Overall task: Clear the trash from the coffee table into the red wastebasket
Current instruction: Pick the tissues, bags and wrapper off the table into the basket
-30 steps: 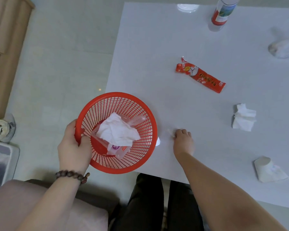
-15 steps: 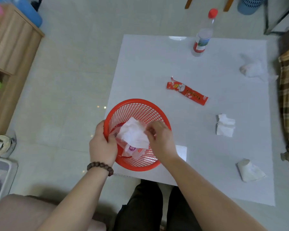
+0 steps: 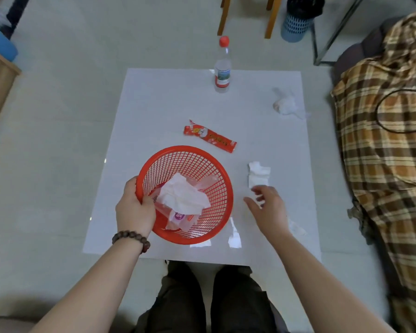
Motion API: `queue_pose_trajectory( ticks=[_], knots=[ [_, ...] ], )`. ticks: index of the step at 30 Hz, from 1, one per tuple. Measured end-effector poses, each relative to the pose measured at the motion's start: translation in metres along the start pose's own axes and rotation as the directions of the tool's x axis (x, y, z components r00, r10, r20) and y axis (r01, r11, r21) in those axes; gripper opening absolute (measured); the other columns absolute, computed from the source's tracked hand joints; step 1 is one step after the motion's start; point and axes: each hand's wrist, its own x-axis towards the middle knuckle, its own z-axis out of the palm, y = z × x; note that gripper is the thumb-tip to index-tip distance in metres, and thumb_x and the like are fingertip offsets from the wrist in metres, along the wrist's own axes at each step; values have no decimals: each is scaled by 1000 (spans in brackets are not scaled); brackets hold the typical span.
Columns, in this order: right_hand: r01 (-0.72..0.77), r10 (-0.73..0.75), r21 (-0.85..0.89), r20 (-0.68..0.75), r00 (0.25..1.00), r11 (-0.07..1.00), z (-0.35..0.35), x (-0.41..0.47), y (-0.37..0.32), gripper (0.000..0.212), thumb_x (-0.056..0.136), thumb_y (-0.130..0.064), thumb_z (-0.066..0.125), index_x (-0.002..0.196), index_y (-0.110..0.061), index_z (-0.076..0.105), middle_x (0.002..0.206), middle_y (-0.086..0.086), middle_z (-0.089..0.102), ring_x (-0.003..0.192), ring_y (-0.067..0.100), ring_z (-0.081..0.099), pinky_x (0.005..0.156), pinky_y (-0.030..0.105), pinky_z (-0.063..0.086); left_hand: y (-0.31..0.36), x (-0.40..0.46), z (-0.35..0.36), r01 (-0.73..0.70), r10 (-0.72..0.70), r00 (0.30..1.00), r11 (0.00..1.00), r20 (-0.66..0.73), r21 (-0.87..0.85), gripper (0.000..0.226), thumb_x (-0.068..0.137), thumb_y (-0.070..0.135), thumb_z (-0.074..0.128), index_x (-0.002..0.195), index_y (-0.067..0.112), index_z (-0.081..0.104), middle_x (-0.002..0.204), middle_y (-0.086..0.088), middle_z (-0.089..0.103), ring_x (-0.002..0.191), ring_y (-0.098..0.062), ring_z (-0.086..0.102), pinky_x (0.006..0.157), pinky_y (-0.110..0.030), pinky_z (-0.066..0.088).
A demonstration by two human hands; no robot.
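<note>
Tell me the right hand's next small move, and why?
Probably reach forward and pinch the tissue: the right hand is open and empty just short of it, while the left hand holds the basket by its rim close beside.

Lighting is soft, even and moderately dim, with a cool grey-green cast. Shadows are faint. Small patches of glare sit on the glossy table (image 3: 154,97) near its front edge. The right hand (image 3: 269,207) shows motion blur. Wide-angle distortion bends the frame edges, and detail softens toward the corners.
</note>
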Motion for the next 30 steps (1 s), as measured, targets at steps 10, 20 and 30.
queue_pose_trajectory(
  ticks=[10,20,30],
  knots=[
    [-141,276,-449,249,928,882,-7,22,150,55,87,-26,54,139,-31,36,148,0,26,128,25,32,100,39,40,13,-45,58,62,-61,998,996,-17,63,38,88,10,44,124,22,51,101,3,58,89,-19,54,75,-32,45],
    [-162,242,-344,204,948,925,11,32,170,46,82,-17,58,126,-25,50,130,4,44,115,25,41,94,34,40,15,-46,71,44,-42,999,995,-24,87,38,86,10,48,121,23,53,96,8,58,83,-16,53,70,-24,38],
    [205,-177,414,-105,979,887,-46,29,6,52,75,-21,76,118,-38,51,121,-17,47,106,-10,48,80,2,44,40,-38,84,7,-8,1000,999,17,54,37,87,11,46,122,22,51,93,7,58,80,-18,54,71,-28,43]
  ],
)
